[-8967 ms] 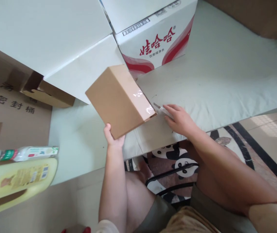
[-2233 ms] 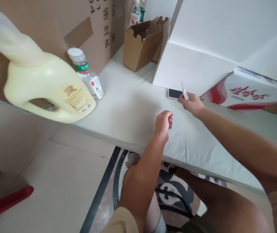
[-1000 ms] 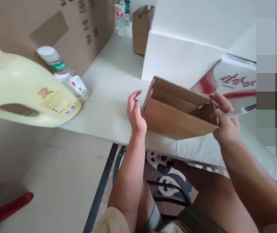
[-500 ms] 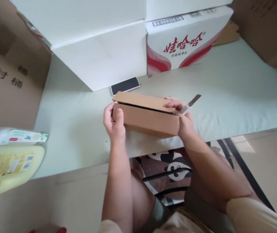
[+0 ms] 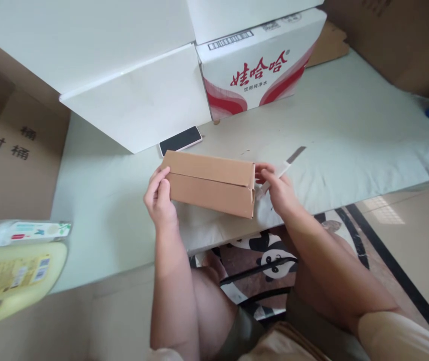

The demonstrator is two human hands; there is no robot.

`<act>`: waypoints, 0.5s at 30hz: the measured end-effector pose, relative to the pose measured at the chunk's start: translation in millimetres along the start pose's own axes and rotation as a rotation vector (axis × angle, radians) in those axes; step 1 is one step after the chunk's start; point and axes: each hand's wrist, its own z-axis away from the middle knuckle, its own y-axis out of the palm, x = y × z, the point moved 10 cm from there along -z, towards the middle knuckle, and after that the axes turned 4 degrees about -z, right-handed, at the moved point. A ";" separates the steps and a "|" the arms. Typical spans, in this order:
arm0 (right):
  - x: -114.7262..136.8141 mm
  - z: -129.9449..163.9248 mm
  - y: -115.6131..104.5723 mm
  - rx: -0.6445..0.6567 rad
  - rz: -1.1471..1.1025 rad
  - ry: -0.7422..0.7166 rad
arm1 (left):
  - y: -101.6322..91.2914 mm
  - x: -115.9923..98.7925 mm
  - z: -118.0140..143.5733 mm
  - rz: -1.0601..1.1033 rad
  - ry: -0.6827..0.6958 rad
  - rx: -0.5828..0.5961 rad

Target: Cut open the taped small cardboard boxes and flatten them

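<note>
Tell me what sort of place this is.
Probably a home packing spot: a padded surface crowded with shipping cartons, a bottled-water case, a phone, tiled floor. Left hand and right hand hold a cardboard box.

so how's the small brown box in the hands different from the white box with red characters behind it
The small brown box is plain, unprinted cardboard, low and long; the white box carries red characters, red swirls and a barcode, and looks bigger. The brown one is held at its ends by the left hand and right hand; the white one stands untouched farther back. Both are closed and rest on the pale table.
</note>
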 end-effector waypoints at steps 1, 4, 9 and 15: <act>-2.1 1.0 5.0 0.042 0.042 0.033 | -3.8 1.3 -0.4 0.010 -0.019 -0.004; -1.1 3.5 12.3 0.085 0.152 0.041 | -21.8 11.4 -3.7 0.041 -0.112 -0.058; -7.5 8.9 29.3 0.202 0.166 0.060 | -57.3 40.4 -9.0 0.200 -0.254 -0.206; 11.0 28.4 74.7 0.544 -0.005 -0.045 | -53.6 51.6 -12.5 0.292 -0.252 -0.118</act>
